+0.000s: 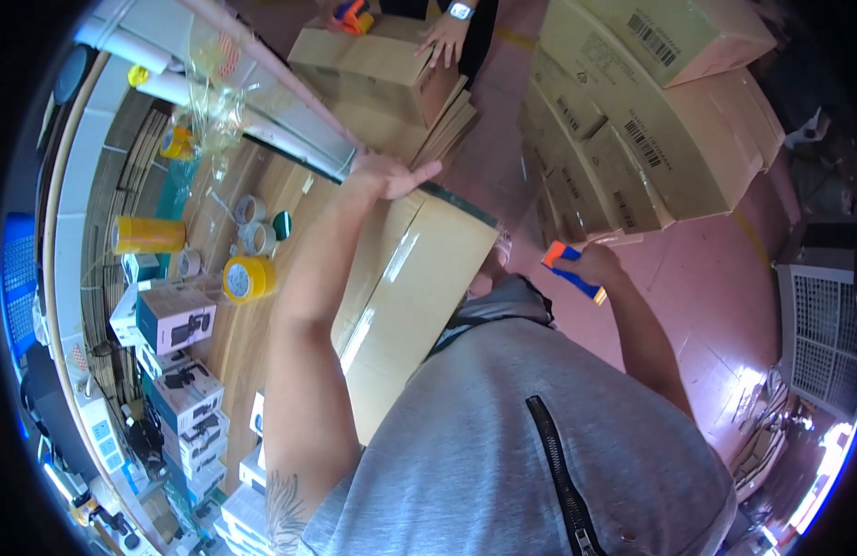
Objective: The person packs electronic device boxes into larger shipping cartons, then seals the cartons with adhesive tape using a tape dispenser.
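Observation:
A long brown carton (419,278) with a strip of shiny tape along its top lies in front of me, on the wooden table. At its far edge rests my left hand (387,176), thumb stretched out to the right and holding nothing that I can see; its other fingers are partly hidden. Off to the right, above the floor and apart from the carton, my right hand (595,266) is closed around an orange and blue tape dispenser (560,254).
Across from me a co-worker's hand (444,39) lies on another carton (354,69). Large stacked cartons (623,130) stand at the right. Rolls of yellow tape (249,279) and small product boxes (176,313) sit on the wooden table (226,347). A slanted pole crosses at upper left.

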